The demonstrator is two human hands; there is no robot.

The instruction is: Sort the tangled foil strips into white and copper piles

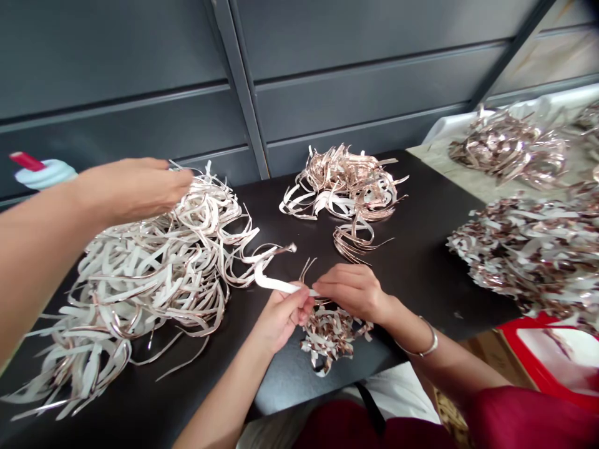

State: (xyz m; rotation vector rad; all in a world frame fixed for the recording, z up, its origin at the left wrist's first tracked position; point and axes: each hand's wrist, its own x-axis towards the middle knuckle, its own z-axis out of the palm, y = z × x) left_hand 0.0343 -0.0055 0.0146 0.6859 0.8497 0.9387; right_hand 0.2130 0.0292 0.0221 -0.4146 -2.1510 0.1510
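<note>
My left hand point(285, 315) pinches a white curled paper strip point(274, 284) between thumb and fingers. The strip's free end bends up to the left. Close against it, my right hand point(353, 290) has its fingers closed around the other end of the strip, whose tip they hide. Under both hands lies a small bunch of short copper-and-white shiny shreds point(330, 337), partly covered by my fingers. To the left spreads a large tangled heap of white strips point(163, 268) with copper edges. A smaller pile of copper strips point(349, 181) sits beyond my hands.
A co-worker's arm and hand point(131, 190) reach over the white heap from the left. Behind the black table point(421, 212) stands a grey panelled wall point(365, 81). More shiny shreds point(538, 249) are heaped at the right, above a red-rimmed item point(510, 330).
</note>
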